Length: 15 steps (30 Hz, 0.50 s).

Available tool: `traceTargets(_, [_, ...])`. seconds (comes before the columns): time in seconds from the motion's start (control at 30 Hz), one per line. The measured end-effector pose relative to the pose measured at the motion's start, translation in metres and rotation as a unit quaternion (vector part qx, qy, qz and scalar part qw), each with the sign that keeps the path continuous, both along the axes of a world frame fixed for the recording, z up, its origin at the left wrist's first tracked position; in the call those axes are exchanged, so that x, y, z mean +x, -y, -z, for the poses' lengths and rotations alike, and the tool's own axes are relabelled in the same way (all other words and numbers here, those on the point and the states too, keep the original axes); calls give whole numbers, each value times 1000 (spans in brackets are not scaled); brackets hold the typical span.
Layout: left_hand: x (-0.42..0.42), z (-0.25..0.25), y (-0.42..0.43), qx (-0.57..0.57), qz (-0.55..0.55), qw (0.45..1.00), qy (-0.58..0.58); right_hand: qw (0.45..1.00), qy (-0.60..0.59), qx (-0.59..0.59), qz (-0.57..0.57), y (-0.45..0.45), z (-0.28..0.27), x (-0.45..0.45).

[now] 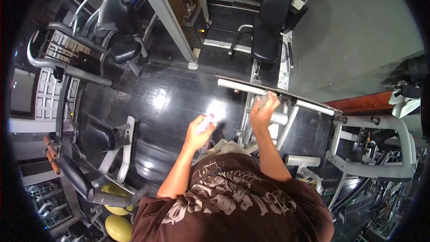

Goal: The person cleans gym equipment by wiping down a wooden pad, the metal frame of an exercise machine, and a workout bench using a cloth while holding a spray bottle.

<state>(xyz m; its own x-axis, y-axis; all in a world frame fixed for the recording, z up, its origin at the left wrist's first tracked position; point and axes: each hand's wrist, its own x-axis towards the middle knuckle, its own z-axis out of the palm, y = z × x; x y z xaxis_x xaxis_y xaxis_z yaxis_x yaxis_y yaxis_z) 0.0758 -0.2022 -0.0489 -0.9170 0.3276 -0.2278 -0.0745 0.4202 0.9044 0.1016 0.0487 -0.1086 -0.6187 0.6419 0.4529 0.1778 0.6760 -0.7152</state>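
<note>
A gym with a dark, shiny floor.
The left hand curls its fingers around a pink-topped thing; the right hand has a grey thing between thumb and fingers, by a pale bar.

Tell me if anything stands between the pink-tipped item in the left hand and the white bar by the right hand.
Nothing visible does: only dark, shiny floor shows between the pink-tipped item in the left hand and the white bar. The right hand is off to the right of that line.
</note>
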Motion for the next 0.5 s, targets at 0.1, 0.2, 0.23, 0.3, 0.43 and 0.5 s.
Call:
traceTargets(0.1, [1,-2,-4,-10,3,1000,2,998,39,38,-42,21,-3,-12])
traceTargets(0.2, [4,-1,-9,-2,8,1000,8,991,58,34,-119,42,-13,-20])
traceTargets(0.23, [3,0,-10,2,10,1000,7,990,66,-16,-127,48,-22,-20])
traceTargets(0.3, [2,1,-13,14,9,1000,15,984,1,-66,-165,45,-26,-23])
traceTargets(0.43, [1,8,-7,13,20,998,-50,997,37,-38,-58,14,-37,15])
traceTargets(0.5, [-1,11,0,24,11,999,-36,999,-8,-49,15,9,-36,21])
